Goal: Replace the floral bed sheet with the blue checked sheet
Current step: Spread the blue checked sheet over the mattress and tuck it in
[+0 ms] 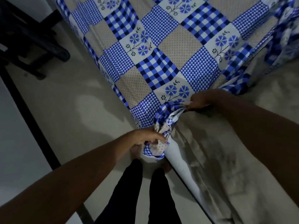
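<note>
At bed's side edge | we hold the bunched hem of blue-and-white checked patchwork cloth sheet (pixel 161 62) | L hand (pixel 150 138) clenched on hem at edge, R hand (pixel 202 101) clenched on it further in | sheet spreads away from us | bare grey-beige mattress (pixel 226 159) lies our way | next pull prob. toward us, L hand nearer

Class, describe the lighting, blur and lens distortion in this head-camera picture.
Head view: dim light; the blue checked sheet is sharp mid-frame, blurred at upper right; a pale light patch lies on the floor; wide-angle stretch enlarges the forearms nearest the lens.
</note>
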`<state>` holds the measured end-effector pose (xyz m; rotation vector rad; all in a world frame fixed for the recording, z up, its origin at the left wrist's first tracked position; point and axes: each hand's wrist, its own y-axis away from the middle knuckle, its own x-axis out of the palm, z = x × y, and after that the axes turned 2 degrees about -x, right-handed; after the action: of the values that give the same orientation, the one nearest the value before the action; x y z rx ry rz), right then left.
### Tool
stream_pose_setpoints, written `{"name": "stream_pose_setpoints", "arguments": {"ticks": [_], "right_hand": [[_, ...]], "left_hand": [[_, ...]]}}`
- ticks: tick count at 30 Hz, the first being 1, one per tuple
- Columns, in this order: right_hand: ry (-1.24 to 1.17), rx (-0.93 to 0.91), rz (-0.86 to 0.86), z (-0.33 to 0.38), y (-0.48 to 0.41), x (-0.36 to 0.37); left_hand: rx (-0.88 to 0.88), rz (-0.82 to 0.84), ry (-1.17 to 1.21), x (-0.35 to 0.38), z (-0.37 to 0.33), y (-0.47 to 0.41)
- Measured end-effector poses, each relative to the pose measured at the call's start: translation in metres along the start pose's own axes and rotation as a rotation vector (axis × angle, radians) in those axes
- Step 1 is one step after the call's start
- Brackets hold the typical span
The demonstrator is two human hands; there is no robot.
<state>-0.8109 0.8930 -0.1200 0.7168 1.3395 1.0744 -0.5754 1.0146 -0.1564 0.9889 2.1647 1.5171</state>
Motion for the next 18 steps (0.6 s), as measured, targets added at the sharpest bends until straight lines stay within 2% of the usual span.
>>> {"name": "stream_pose_setpoints", "arguments": {"ticks": [5, 8, 10, 12, 13, 16, 18], "right_hand": [[-0.081, -0.054, -0.006, 0.003, 0.008, -0.001], [-0.131, -0.175, -0.187, -0.006, 0.033, -0.001], [-0.156, -0.212, -0.336, -0.013, 0.049, 0.0], [-0.07, -0.155, -0.373, -0.02, 0.055, 0.006], [-0.022, -0.114, -0.343, -0.023, 0.056, 0.01], [0.048, -0.017, -0.216, -0.03, 0.049, 0.023], [-0.014, -0.024, -0.228, -0.03, 0.053, 0.024]], "left_hand": [[-0.079, 0.007, -0.5, -0.005, -0.018, 0.012], [-0.127, 0.059, -0.913, -0.002, -0.035, 0.027], [-0.146, 0.147, -1.029, 0.001, -0.043, 0.031], [-0.159, 0.177, -1.056, -0.005, -0.057, 0.036], [-0.147, 0.134, -1.079, -0.011, -0.065, 0.038], [-0.026, -0.133, -1.193, -0.033, -0.1, 0.045], [0.038, -0.259, -1.234, -0.04, -0.123, 0.043]]}}
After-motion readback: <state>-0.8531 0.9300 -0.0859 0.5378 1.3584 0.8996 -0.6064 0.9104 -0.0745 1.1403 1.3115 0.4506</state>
